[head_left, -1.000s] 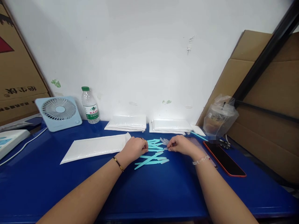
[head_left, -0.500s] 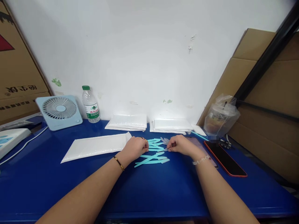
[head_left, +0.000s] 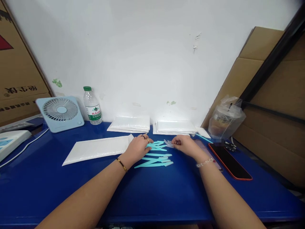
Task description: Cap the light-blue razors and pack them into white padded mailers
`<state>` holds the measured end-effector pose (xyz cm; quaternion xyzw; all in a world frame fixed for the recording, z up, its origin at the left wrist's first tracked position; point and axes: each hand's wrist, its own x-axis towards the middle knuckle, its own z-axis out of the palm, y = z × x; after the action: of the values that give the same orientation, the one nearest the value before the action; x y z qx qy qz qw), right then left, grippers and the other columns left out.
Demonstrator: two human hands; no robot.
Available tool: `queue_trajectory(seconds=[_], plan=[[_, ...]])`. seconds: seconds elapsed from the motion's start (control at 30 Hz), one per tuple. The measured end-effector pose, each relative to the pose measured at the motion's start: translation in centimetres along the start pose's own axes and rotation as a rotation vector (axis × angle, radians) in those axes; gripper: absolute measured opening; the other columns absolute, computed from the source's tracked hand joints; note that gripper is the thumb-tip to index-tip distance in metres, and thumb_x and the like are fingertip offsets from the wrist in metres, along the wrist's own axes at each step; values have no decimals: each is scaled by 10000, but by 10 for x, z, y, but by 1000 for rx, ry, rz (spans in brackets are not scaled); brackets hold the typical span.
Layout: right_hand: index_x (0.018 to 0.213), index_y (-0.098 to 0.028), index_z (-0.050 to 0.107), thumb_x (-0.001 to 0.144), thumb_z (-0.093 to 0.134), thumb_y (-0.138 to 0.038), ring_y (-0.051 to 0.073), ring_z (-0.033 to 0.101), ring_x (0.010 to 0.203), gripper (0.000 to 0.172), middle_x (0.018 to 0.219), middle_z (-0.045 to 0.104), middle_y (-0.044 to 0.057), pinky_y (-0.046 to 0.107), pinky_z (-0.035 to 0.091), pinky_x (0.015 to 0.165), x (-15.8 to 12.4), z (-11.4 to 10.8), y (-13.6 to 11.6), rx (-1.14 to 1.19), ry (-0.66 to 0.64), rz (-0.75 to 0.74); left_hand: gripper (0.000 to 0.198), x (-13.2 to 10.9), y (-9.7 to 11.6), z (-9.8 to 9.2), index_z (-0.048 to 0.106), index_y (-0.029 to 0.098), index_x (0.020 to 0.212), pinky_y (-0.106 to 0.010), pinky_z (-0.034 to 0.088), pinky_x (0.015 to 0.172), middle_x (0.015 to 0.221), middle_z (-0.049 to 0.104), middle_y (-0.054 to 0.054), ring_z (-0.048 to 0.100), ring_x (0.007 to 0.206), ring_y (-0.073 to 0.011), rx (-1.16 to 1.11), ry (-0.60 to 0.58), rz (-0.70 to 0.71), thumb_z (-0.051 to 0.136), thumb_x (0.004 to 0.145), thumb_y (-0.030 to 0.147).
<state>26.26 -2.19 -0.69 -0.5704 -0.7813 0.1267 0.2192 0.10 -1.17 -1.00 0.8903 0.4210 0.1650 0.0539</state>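
Since the earlier frame, the left hand [head_left: 139,147] has shifted away from the body and its fingers have straightened, the right hand [head_left: 184,144] has also risen slightly, and 1 more pale-tipped stick lies in the near group [head_left: 154,164]. The left hand spreads over the farther pile of turquoise sticks [head_left: 158,147], perhaps to separate 1; I cannot tell whether it grasps any. The right hand curls beside the clear pieces [head_left: 168,144], its grip unclear. Tips pointing right probably keep those ends within its reach. The sticks lie mid-table [head_left: 152,194], slim and matte, with tapering handles and flat heads, some crossing.
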Motion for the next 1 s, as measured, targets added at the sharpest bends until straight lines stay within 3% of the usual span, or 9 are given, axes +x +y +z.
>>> queue_trajectory(seconds=[0.2,0.43,0.63,0.8,1.0], plan=[[729,-174,678,727,598,-211,150,579,667,88,754,664,30,243,417,609,1,8,-4,-22,-55,-44,170,3,-3,5,650,216,905,-306,417,778,945,627,-47,546,934,-216,42,-39,-36,508,839,283],[735,-181,705,689,630,-219,150,598,631,96,694,683,11,230,417,566,-2,-1,-1,62,-183,14,194,1,-6,2,627,225,964,-305,411,749,969,616,-43,556,915,-211,48,11,-54,517,832,315],[742,-180,703,704,625,-248,151,588,651,110,730,683,19,232,416,587,-1,3,-5,75,-138,-29,170,2,-7,3,632,223,889,-297,405,722,883,623,-37,559,873,-205,45,-29,-59,522,826,335],[696,-171,687,769,569,-320,137,551,606,204,692,669,14,228,393,554,-1,1,-2,91,-165,-4,156,1,-8,4,631,227,867,-291,397,707,879,625,-33,556,865,-204,28,-16,-46,525,823,333],[788,-159,691,773,571,-344,129,547,626,221,707,648,12,231,417,592,3,9,1,229,-219,1,151,3,-9,6,629,224,855,-289,390,699,864,626,-27,555,861,-204,24,-16,-46,544,817,342]])
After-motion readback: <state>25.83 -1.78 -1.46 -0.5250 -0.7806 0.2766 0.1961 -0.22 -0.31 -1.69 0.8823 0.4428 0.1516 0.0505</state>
